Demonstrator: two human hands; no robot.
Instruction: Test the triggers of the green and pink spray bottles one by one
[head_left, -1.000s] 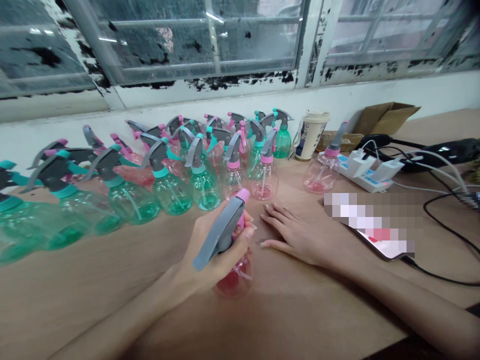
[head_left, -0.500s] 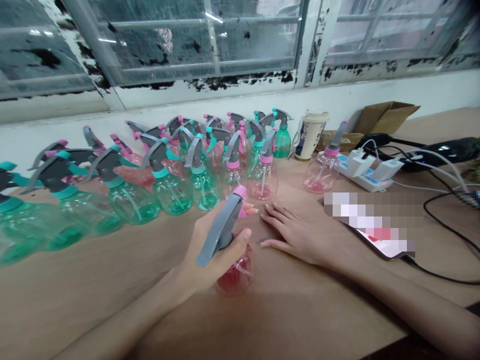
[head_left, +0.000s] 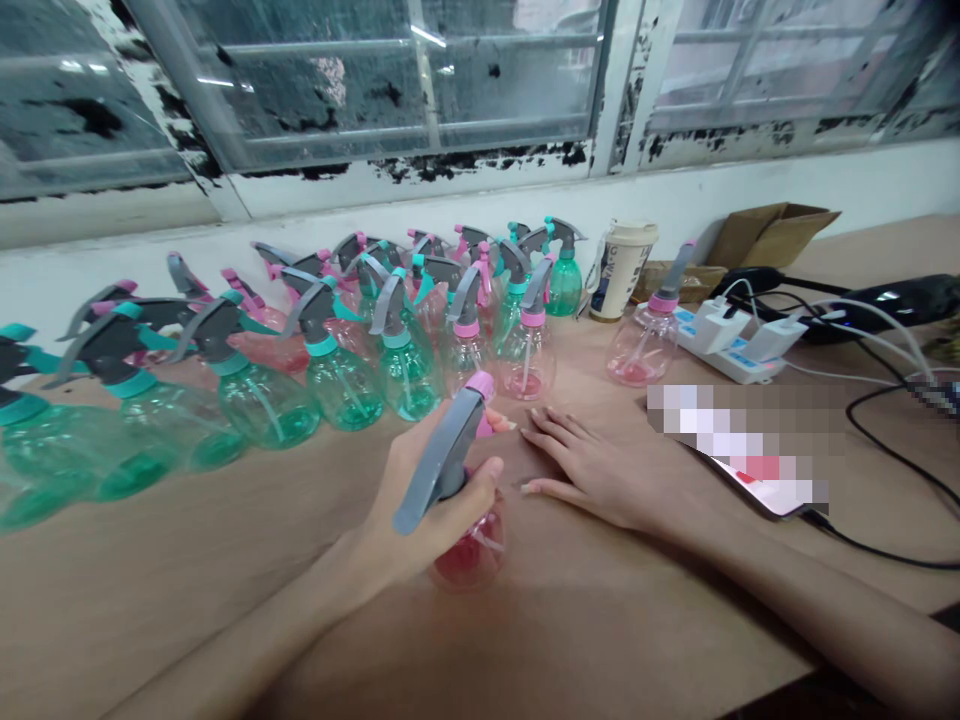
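My left hand (head_left: pixel 420 490) is wrapped round the neck of a pink spray bottle (head_left: pixel 470 555), which stands upright on the tabletop (head_left: pixel 585 630). Its grey and pink trigger head points away from me, and my palm and fingers partly cover the bottle. To the right of it, my right hand (head_left: pixel 585 465) lies flat on the table with its fingers stretched out, holding nothing. Just beyond my hands stand a clear pink spray bottle (head_left: pixel 527 360) and a green spray bottle (head_left: pixel 409 375). Another pink spray bottle (head_left: pixel 643 345) stands apart on the right.
Several green and pink spray bottles (head_left: pixel 274 400) crowd the left and back, under the window. A paper cup (head_left: pixel 624 270), a brown paper bag (head_left: pixel 769 235), a power strip (head_left: pixel 739 350) with plugs and a phone (head_left: pixel 780 495) on a black cable occupy the right.
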